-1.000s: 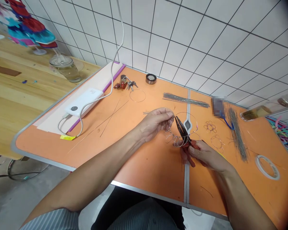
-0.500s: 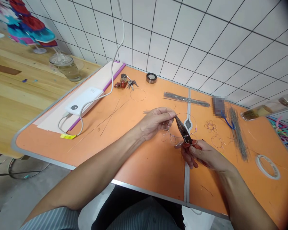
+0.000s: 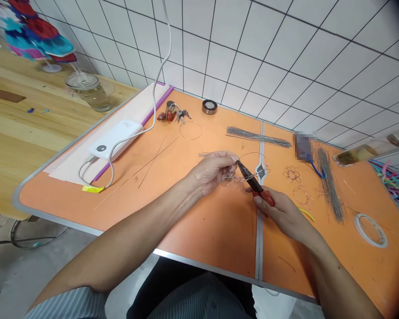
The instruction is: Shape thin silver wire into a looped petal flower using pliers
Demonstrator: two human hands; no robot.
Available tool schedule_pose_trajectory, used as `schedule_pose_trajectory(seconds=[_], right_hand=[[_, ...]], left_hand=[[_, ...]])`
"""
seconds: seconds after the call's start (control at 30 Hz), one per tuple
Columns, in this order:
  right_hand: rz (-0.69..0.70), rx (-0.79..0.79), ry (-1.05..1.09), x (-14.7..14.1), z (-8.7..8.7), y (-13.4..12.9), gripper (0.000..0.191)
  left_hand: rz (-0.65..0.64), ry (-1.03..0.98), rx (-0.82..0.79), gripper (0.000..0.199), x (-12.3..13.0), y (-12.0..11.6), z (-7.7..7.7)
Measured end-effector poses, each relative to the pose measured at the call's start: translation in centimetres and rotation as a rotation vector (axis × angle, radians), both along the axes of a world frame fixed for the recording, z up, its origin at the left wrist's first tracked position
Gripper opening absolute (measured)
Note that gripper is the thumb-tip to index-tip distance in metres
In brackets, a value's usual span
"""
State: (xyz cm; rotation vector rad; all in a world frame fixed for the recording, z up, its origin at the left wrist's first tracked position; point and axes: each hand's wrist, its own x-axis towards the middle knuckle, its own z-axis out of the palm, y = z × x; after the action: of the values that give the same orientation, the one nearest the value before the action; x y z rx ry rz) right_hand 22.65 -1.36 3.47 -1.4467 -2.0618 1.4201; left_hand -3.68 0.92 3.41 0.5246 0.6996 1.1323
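Note:
My left hand [image 3: 217, 170] pinches a thin wire piece [image 3: 241, 178] bent into several loops, with a longer curved end arching to the right. In my right hand [image 3: 274, 208] are long-nose pliers [image 3: 251, 177] with dark jaws and red handles, the fingers closed round the grips. The plier tips meet the wire right at my left thumb and fingertips; how the jaws grip it is too small to tell. To the right on the orange table [image 3: 186, 212] lie a flower-shaped wire piece [image 3: 291, 174] and another looped wire piece [image 3: 302, 196].
Bundles of straight wire [image 3: 257, 136] lie at the back, with another bundle [image 3: 330, 186] at the right. A white ring roll [image 3: 370, 230], keys [image 3: 177, 113], a tape roll [image 3: 209, 106] and a cabled power bank [image 3: 116, 138] lie around. A glass jar [image 3: 89, 92] stands left.
The pliers have swung slightly left and lie flatter, and my right hand has closed its fingers round the handles. The wire piece has shifted a little left and up.

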Motion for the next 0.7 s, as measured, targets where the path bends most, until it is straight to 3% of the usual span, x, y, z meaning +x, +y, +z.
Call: schedule_pose_trajectory(seconds=[0.1, 0.27, 0.33, 0.37, 0.43, 0.53, 0.6, 0.63, 0.7], right_hand=[[-0.008, -0.087, 0.076, -0.2, -0.2, -0.1, 0.048], [0.120, -0.814, 0.615, -0.6, -1.6, -0.5, 0.046], [0.176, -0.993, 0.737, -0.8, -2.1, -0.5, 0.049], [0.183, -0.986, 0.727, -0.9, -2.1, -0.5, 0.051], [0.139, -0.761, 0.556, -1.2, -1.9, -0.6, 0.053], [-0.050, -0.065, 0.056, -1.7, -0.8, -0.7, 0.046], [-0.139, 0.247, -0.173, -1.9, -0.4, -0.8, 0.042], [-0.132, 0.253, -0.187, -1.8, -0.2, -0.8, 0.044], [-0.045, 0.039, -0.077, -1.4, -0.1, -0.5, 0.052]], left_hand=[[-0.028, -0.014, 0.016, 0.020, -0.1, 0.0, -0.1], [-0.055, -0.039, 0.064, 0.027, -0.3, 0.3, -0.4], [-0.059, -0.036, 0.060, 0.028, -0.4, 0.4, -0.5], [-0.055, -0.026, 0.055, 0.027, -0.4, 0.5, -0.5], [-0.040, 0.002, 0.038, 0.027, -0.5, 0.5, -0.6], [-0.027, 0.041, 0.001, 0.024, -0.4, 0.5, -0.7], [-0.030, 0.049, -0.016, 0.022, -0.3, 0.4, -0.8], [-0.033, 0.047, -0.019, 0.022, -0.3, 0.4, -0.8], [-0.027, 0.046, -0.017, 0.024, -0.3, 0.4, -0.8]])
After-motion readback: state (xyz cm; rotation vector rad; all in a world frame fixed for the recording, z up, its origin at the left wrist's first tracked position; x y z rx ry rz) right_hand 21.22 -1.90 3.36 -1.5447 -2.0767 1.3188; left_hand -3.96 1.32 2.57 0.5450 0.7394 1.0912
